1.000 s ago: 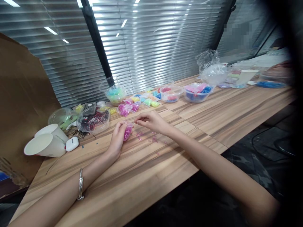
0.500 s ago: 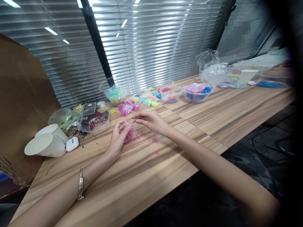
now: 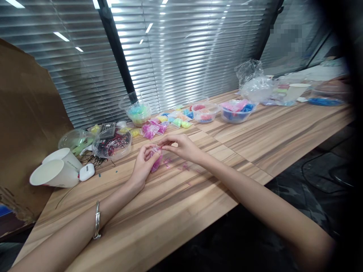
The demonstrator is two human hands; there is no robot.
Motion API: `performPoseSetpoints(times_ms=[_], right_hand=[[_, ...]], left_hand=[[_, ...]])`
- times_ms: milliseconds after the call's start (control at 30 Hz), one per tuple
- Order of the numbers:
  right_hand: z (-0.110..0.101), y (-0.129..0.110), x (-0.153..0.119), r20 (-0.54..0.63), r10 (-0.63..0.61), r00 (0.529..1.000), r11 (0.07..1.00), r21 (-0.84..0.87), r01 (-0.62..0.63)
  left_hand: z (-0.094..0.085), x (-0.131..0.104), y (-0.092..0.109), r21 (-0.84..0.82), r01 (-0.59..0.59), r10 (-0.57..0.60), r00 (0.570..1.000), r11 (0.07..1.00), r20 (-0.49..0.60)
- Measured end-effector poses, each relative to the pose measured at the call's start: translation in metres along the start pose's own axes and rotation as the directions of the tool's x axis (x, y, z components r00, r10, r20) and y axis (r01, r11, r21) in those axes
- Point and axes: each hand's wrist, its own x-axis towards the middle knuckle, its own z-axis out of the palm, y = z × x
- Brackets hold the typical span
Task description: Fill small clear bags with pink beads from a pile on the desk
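A small clear plastic bag of magenta pieces (image 3: 155, 162) is gripped by my left hand (image 3: 142, 166), thumb and fingers closed around its upper part. My right hand (image 3: 181, 147) meets it at the bag's top edge, thumb and forefinger pinched together. Whether those fingertips hold the bag's rim or a tiny piece cannot be made out. Loose pink pieces (image 3: 167, 161) are scattered on the wooden table (image 3: 176, 211) just right of the bag. Behind my hands lie more filled magenta bags (image 3: 151, 130).
Small bags of yellow and green pieces (image 3: 181, 123) lie farther back. Plastic bowls (image 3: 235, 116) line the window side. To the left are a bowl with dark wires (image 3: 112, 145), paper cups (image 3: 53, 173) and a white earphone case (image 3: 86, 172). Crumpled clear plastic (image 3: 256, 88) sits back right.
My right hand has moved slightly left, bringing its fingertips to the bag's top. The bag has shifted a little to the right in my left hand.
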Motion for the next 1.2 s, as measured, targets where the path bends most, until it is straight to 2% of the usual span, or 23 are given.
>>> performPoseSetpoints(times_ms=[233, 733, 1067, 1200], right_hand=[[0.0006, 0.0001, 0.0, -0.008, -0.003, 1.0, 1.0, -0.003, 0.003], [-0.0002, -0.0051, 0.0003, 0.041, 0.037, 0.998, 0.999, -0.03, -0.036], [0.0, -0.0021, -0.0002, 0.017, 0.002, 1.0, 0.999, -0.048, -0.001], [-0.0012, -0.003, -0.0002, 0.05, 0.023, 0.998, 0.997, -0.069, -0.02]], left_hand=[[-0.0007, 0.0003, -0.0007, -0.004, -0.03, 0.031, 0.999, 1.0, 0.013], [-0.0014, -0.0002, -0.0028, 0.018, -0.011, 0.01, 1.0, 1.0, 0.024], [-0.0027, 0.0009, -0.0043, 0.042, -0.02, 0.018, 0.999, 0.999, 0.038], [-0.0028, 0.0008, -0.0046, 0.045, -0.013, 0.012, 0.999, 0.999, 0.04]])
